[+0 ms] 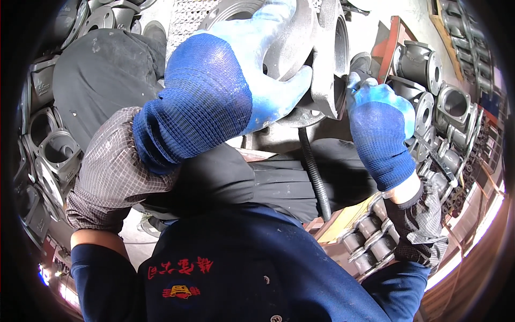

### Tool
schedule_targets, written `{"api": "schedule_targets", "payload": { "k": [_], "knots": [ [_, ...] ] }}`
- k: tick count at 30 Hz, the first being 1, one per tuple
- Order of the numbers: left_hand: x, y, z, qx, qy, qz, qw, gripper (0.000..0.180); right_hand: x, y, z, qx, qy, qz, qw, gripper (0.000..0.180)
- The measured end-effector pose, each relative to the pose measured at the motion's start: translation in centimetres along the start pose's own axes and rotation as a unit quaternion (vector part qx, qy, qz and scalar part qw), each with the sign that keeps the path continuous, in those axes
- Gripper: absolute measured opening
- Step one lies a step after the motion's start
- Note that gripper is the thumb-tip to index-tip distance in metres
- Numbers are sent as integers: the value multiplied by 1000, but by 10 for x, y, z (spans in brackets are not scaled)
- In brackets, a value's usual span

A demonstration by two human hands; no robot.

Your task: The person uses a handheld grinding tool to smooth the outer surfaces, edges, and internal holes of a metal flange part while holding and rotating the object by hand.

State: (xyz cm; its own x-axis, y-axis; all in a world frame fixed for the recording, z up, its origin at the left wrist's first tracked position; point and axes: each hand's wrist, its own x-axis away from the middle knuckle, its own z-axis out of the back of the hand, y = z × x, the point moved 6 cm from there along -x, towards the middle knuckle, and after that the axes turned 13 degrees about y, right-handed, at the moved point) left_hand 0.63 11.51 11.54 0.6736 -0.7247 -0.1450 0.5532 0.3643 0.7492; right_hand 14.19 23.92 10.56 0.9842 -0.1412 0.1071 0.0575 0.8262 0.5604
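Observation:
My left hand [255,80], in a blue coated knit glove, reaches across a grey cast-metal flanged pipe body [326,59] in front of me. Its thumb lies along the casting's near side while the fingers go over the top, partly hidden. Beside the casting's right flange is my right hand [380,110], gloved the same way, with its fingers curled in. Whatever those fingers hold is hidden from this view. Under the casting sits a round metal piece [301,118], and a black ribbed hose [313,172] runs from there toward my lap.
Stacked flanged castings [421,67] stand on the right, near a red metal frame [390,48]. More castings [56,147] are piled on the left. Several smaller castings [370,241] rest at lower right. A perforated metal surface [185,21] lies beyond the work.

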Motion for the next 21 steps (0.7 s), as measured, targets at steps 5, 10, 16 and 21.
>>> {"api": "schedule_targets", "payload": {
  "k": [5, 10, 16, 21],
  "knots": [
    [-1, 5, -8, 19, -72, 52, 996, 62, 5, 28, 15, -73, 22, -46, 996, 28],
    [2, 2, -2, -25, -1, 5, 1000, 66, 7, 64, -26, -557, 185, -316, 745, 37],
    [0, 6, -3, -39, 6, -37, 999, 55, 4, 17, -78, -425, 25, -399, 812, 92],
    [-2, 6, -2, -27, -29, -29, 999, 51, 2, 31, -88, -533, 215, -461, 676, 72]
  ]
}}
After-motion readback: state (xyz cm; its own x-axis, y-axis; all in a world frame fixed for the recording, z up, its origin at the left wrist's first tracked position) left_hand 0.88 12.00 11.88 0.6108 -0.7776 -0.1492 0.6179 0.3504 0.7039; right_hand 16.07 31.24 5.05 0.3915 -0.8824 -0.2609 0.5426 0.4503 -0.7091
